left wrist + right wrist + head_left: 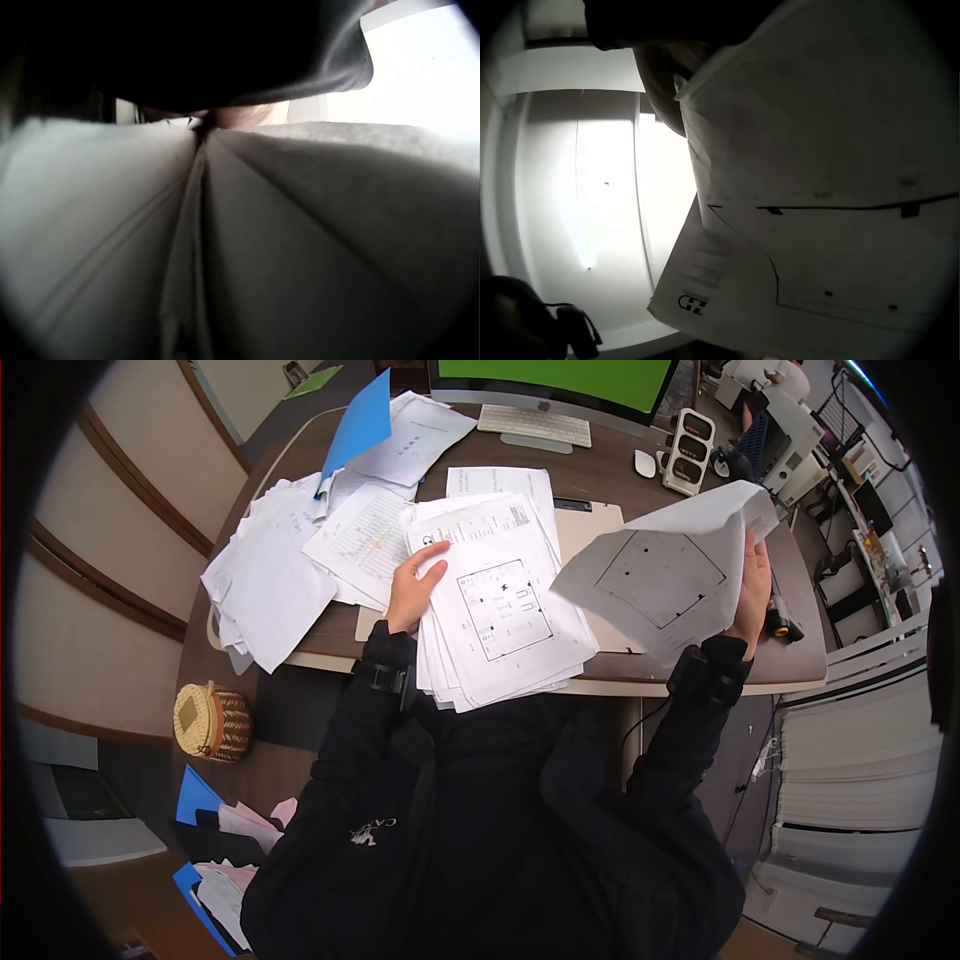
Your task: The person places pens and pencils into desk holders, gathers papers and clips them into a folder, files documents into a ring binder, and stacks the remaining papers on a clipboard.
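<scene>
A thick stack of printed sheets (pixel 505 605) is held near the desk's front edge by the left hand (pixel 412 592), its thumb lying on the top sheet's left side. The top sheet shows a square plan drawing. To the right, the right hand (pixel 753 592) grips the right edge of a curved, raised sheet (pixel 650 575) with a similar drawing. In the right wrist view this sheet (pixel 817 135) fills much of the frame, the hand (pixel 662 82) partly behind its edge. The left wrist view shows sheet edges (pixel 105 217) close up, with the left hand (pixel 251 115) mostly hidden.
Loose papers (pixel 270 565) and a blue folder (pixel 358 430) lie at the left. A clipboard (pixel 590 530) is under the papers. Behind are a keyboard (pixel 535 426), a monitor (pixel 550 380), a mouse (pixel 645 463) and a holder (pixel 689 452). A woven basket (pixel 212 722) stands below left.
</scene>
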{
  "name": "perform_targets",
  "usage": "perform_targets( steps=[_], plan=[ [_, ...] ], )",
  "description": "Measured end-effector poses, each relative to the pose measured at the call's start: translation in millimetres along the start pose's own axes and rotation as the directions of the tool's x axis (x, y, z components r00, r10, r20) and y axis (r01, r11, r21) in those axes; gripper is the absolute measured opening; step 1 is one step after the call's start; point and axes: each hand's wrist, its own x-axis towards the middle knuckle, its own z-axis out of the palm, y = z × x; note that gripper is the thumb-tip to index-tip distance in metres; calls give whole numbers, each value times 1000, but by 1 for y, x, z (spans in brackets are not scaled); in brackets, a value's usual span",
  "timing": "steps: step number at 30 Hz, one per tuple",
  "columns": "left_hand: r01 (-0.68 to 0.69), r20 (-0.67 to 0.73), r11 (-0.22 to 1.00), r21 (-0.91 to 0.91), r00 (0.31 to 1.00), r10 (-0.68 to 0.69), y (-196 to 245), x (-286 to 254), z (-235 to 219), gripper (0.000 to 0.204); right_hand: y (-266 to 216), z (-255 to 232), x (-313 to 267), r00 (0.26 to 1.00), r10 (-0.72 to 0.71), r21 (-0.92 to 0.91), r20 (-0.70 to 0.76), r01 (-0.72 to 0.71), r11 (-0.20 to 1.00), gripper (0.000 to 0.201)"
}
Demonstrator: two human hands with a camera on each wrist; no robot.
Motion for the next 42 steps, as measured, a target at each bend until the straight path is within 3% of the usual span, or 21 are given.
perform_targets(
  steps=[5,7,9,12,17,19,20,22,24,26,29,30,32,35,36,38,39,40,41,42],
  plan=[
    [27,0,1000,-5,1000,-27,4,-1,1,28,35,17,9,995,86,-87,59,-81,993,15],
    [51,21,994,-93,999,-49,0,1,-1,32,62,46,8,996,15,-236,92,7,972,9],
    [54,33,987,-149,998,-50,0,2,-3,36,72,70,1,980,130,-360,150,-69,930,11],
    [83,51,970,-229,996,-73,3,0,-4,42,110,88,5,963,188,-390,192,-101,915,16],
    [52,42,956,-288,998,-42,2,-2,-2,47,172,94,10,972,168,-514,165,-61,856,19],
    [48,50,978,-201,998,-39,-3,0,-3,48,195,90,11,975,129,-578,179,-2,816,24],
    [49,49,978,-201,998,-39,-1,-1,-3,48,194,93,8,975,129,-579,179,-2,816,24],
    [30,80,1000,1,996,-30,3,-2,-1,50,192,97,1,960,199,-594,198,-44,803,28],
    [29,72,1000,2,997,-29,1,-1,-2,53,194,94,-3,953,225,-603,203,-60,796,35],
    [28,67,1000,3,997,-28,-1,0,-2,57,199,84,-6,964,104,-708,246,105,699,43],
    [-4,54,999,44,999,2,-1,-1,-2,53,190,72,-11,961,188,-700,205,10,714,52],
    [15,55,1000,16,998,-15,1,-2,-1,54,185,71,-13,961,187,-700,203,9,714,52],
    [33,57,999,-11,998,-33,2,-1,-2,55,175,71,-16,878,424,-692,221,-165,703,57],
    [20,55,999,-36,998,-18,-2,0,-4,58,172,79,-23,835,507,-709,215,-223,669,61],
    [10,49,996,-89,999,-6,-3,0,-5,58,174,81,-25,834,507,-708,216,-224,670,61],
    [1,43,990,-139,999,5,-7,2,-12,58,175,86,-28,868,406,-584,286,-178,792,61],
    [47,36,959,-278,999,-38,-9,3,-20,57,173,89,-27,868,406,-583,285,-180,792,61],
    [90,36,907,-411,996,-82,-13,4,-27,56,171,92,-24,885,410,-521,222,-248,817,59],
    [46,-15,864,-501,998,-62,-11,1,-27,49,169,94,-21,894,418,-452,158,-311,836,57],
    [48,-13,865,-500,998,-63,-13,2,-31,49,172,91,-15,895,419,-450,156,-313,836,57]
  ],
)
